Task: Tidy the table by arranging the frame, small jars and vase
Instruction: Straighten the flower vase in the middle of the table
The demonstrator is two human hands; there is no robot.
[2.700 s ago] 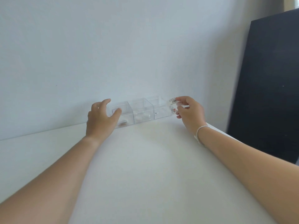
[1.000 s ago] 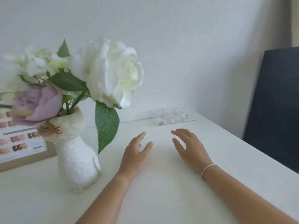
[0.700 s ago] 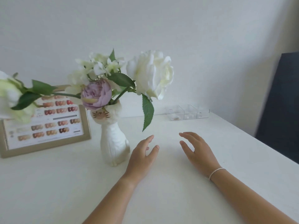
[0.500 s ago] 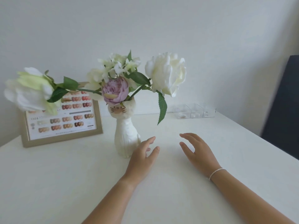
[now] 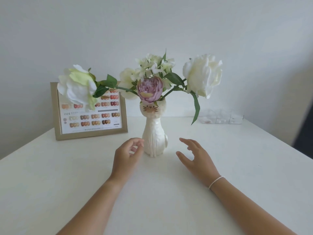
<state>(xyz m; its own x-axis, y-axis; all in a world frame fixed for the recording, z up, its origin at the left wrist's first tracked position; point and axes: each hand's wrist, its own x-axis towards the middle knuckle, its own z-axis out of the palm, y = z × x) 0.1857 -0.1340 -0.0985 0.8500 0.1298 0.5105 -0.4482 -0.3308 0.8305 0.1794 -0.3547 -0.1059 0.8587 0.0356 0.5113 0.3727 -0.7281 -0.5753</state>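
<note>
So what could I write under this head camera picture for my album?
Two open hands, left hand and right hand, reach either side of a cat-shaped vase of flowers on a white table.

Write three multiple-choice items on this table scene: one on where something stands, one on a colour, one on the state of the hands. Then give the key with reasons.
1. Where do the clear small jars stand relative to the cat-shaped vase?
A. Far right, by the wall
B. In front of it, near the hands
C. Left, beside the frame

2. What colour is the bloom just above the vase's painted face?
A. Red
B. Pale purple
C. Orange

3. What are the left hand and right hand doing?
A. Both grip the vase
B. One holds the frame
C. Both are empty, on either side of the vase

Key: 1 A, the jars line the back edge at the right. 2 B, the flower is lilac. 3 C, the fingers are loose and nothing is held.
</note>
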